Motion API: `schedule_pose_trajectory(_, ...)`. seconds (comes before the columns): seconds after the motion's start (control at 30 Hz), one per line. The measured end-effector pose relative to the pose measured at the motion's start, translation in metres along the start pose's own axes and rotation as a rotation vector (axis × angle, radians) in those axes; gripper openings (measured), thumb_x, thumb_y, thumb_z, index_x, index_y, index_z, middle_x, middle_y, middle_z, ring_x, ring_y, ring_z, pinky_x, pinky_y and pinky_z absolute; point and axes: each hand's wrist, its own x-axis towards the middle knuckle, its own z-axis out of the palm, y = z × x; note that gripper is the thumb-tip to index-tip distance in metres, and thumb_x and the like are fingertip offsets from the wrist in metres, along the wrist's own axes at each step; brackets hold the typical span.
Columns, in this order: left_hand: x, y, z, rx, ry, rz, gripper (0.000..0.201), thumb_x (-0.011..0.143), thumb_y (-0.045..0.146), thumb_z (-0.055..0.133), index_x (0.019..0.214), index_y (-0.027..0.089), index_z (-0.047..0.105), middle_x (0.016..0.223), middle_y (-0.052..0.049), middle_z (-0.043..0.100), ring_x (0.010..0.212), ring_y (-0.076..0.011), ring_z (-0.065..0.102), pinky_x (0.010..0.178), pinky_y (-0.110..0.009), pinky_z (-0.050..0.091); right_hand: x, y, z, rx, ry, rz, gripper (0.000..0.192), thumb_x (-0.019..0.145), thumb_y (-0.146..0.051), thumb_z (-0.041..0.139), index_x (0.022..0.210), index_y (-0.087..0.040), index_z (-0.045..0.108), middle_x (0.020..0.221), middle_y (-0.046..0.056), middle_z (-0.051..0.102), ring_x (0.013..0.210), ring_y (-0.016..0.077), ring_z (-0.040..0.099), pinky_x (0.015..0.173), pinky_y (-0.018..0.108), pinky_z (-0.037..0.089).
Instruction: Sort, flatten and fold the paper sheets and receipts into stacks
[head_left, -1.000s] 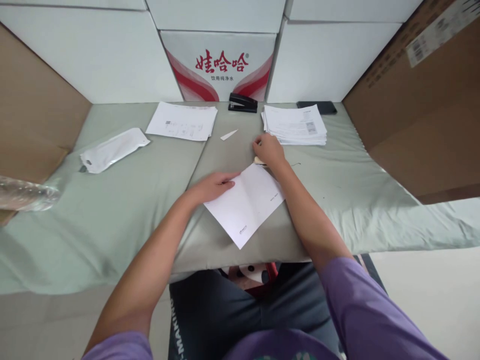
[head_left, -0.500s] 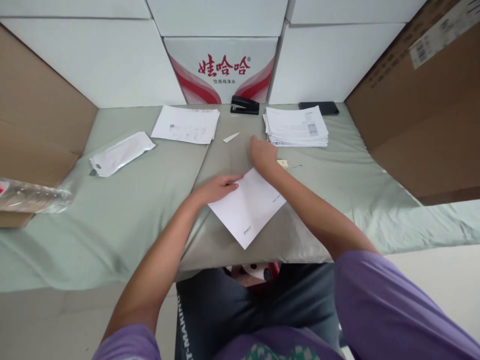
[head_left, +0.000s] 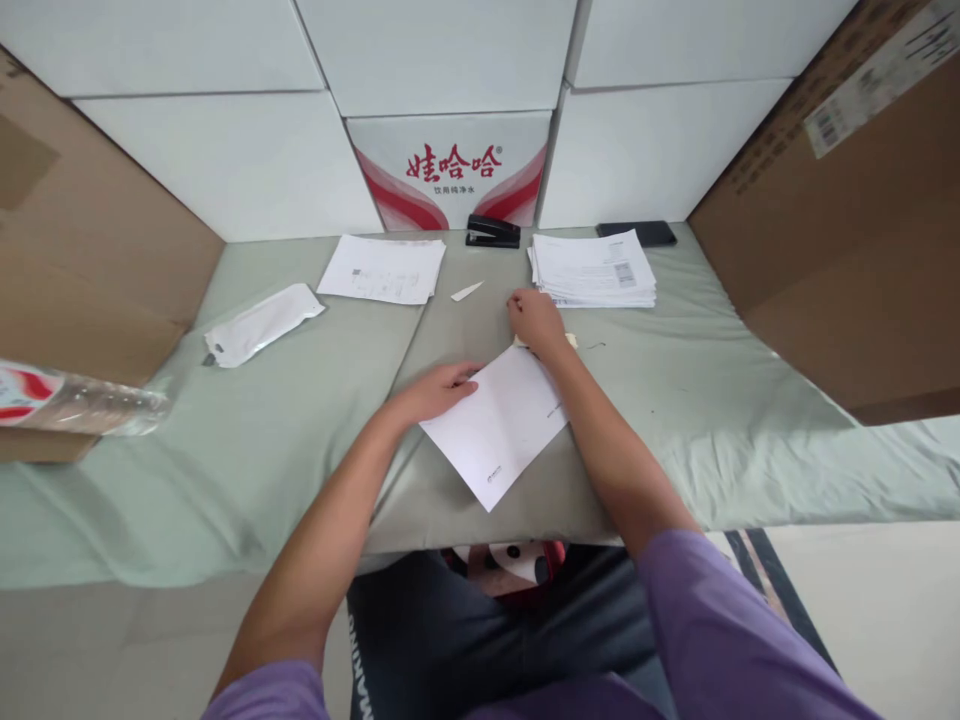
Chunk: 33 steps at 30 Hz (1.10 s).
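A white sheet of paper (head_left: 499,430) with small print lies turned cornerwise before me, a faint crease across it. My left hand (head_left: 444,390) grips its left edge, thumb on top and the other fingers along the far side. At the sheet's far corner, my right hand (head_left: 535,318) is closed in a fist. Anything inside that fist is hidden. A cream-coloured piece (head_left: 571,340) sticks out on both sides of the right wrist, mostly covered by it. Just beyond, a thin white pointed scrap (head_left: 467,291) rests on the cloth.
Two paper stacks, left (head_left: 382,270) and right (head_left: 592,270), flank a black stapler (head_left: 493,232). Behind the right stack is a dark phone (head_left: 637,234). A white packet (head_left: 262,325) and plastic bottle (head_left: 82,400) lie left. Cardboard boxes (head_left: 847,250) and white boxes (head_left: 450,170) enclose the table.
The view has tilted up a little. My right fingers have curled in tighter, and that forearm has swung inward. The left hand keeps its grip on the paper.
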Motion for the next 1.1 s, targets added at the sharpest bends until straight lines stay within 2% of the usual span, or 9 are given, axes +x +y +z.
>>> schedule_pose_trajectory(0.2, -0.008, 0.006, -0.005, 0.075, 0.011, -0.063, 0.038, 0.084, 0.043, 0.064, 0.114, 0.02, 0.064, 0.096, -0.007, 0.076, 0.074, -0.0216, 0.068, 0.056, -0.028, 0.049, 0.006, 0.007, -0.007, 0.176, 0.029, 0.018, 0.027, 0.093, -0.022, 0.049, 0.092, -0.016, 0.075, 0.076, 0.008, 0.07, 0.081, 0.023, 0.064, 0.079, 0.032, 0.048)
schedule_pose_trajectory(0.33, -0.019, 0.007, -0.025, 0.044, 0.07, -0.06, 0.036, 0.081, 0.048, 0.068, 0.104, 0.02, 0.063, 0.089, -0.005, 0.073, 0.067, -0.0188, 0.065, 0.052, -0.026, 0.046, 0.004, 0.006, -0.015, 0.272, 0.045, -0.005, 0.026, 0.092, -0.024, 0.05, 0.09, -0.016, 0.074, 0.061, 0.004, 0.065, 0.071, 0.0207, 0.062, 0.076, 0.032, 0.047)
schedule_pose_trajectory(0.57, -0.03, -0.007, -0.075, -0.151, 0.484, 0.077, 0.036, 0.077, 0.046, 0.074, 0.097, 0.023, 0.055, 0.072, 0.003, 0.066, 0.053, -0.014, 0.058, 0.048, -0.024, 0.043, -0.003, -0.009, -0.043, 0.64, -0.196, -0.155, 0.032, 0.094, -0.044, 0.057, 0.088, -0.016, 0.071, 0.081, 0.005, 0.074, 0.067, 0.0132, 0.059, 0.068, 0.026, 0.045)
schedule_pose_trajectory(0.63, -0.026, -0.011, -0.081, -0.217, 0.61, 0.141, 0.036, 0.077, 0.045, 0.074, 0.095, 0.023, 0.053, 0.072, 0.002, 0.067, 0.053, -0.0138, 0.058, 0.049, -0.024, 0.044, -0.005, -0.016, -0.043, 0.8, -0.242, -0.138, 0.032, 0.092, -0.047, 0.061, 0.096, -0.017, 0.069, 0.083, 0.004, 0.074, 0.057, 0.0106, 0.056, 0.058, 0.025, 0.042)
schedule_pose_trajectory(0.7, -0.021, -0.013, -0.08, -0.259, 0.661, 0.191, 0.036, 0.077, 0.046, 0.074, 0.096, 0.023, 0.053, 0.072, 0.001, 0.068, 0.055, -0.0141, 0.06, 0.052, -0.025, 0.046, -0.009, -0.023, -0.04, 0.932, -0.358, -0.128, 0.031, 0.09, -0.048, 0.065, 0.099, -0.018, 0.066, 0.078, 0.003, 0.072, 0.048, 0.0092, 0.051, 0.048, 0.024, 0.037)
schedule_pose_trajectory(0.77, -0.015, -0.014, -0.073, -0.268, 0.652, 0.205, 0.038, 0.078, 0.048, 0.073, 0.099, 0.022, 0.054, 0.072, 0.001, 0.068, 0.057, -0.0143, 0.061, 0.053, -0.025, 0.046, -0.012, -0.028, -0.035, 0.989, -0.472, -0.135, 0.027, 0.088, -0.045, 0.068, 0.093, -0.019, 0.064, 0.066, 0.0, 0.066, 0.042, 0.0088, 0.046, 0.042, 0.024, 0.033)
schedule_pose_trajectory(0.83, -0.01, -0.014, -0.064, -0.261, 0.642, 0.2, 0.04, 0.078, 0.05, 0.072, 0.102, 0.021, 0.055, 0.072, 0.001, 0.067, 0.057, -0.0138, 0.06, 0.053, -0.024, 0.045, -0.014, -0.03, -0.033, 1.006, -0.498, -0.12, 0.022, 0.089, -0.04, 0.068, 0.084, -0.02, 0.061, 0.056, -0.003, 0.058, 0.039, 0.0086, 0.041, 0.04, 0.023, 0.03)
schedule_pose_trajectory(0.97, -0.006, -0.014, -0.05, -0.239, 0.569, 0.178, 0.043, 0.083, 0.052, 0.068, 0.109, 0.02, 0.058, 0.063, 0.004, 0.059, 0.047, -0.0116, 0.052, 0.044, -0.023, 0.037, -0.012, -0.022, -0.041, 1.072, -0.386, 0.019, 0.019, 0.091, -0.032, 0.064, 0.078, -0.02, 0.056, 0.052, -0.004, 0.052, 0.038, 0.0074, 0.033, 0.036, 0.022, 0.024)
schedule_pose_trajectory(1.1, -0.005, -0.014, -0.047, -0.212, 0.436, 0.192, 0.034, 0.086, 0.051, 0.067, 0.093, 0.019, 0.061, 0.053, 0.006, 0.051, 0.039, -0.009, 0.044, 0.04, -0.023, 0.031, -0.008, -0.01, -0.052, 1.129, -0.319, 0.079, 0.017, 0.091, -0.029, 0.065, 0.08, -0.02, 0.056, 0.053, -0.004, 0.051, 0.04, 0.0067, 0.028, 0.035, 0.021, 0.023)
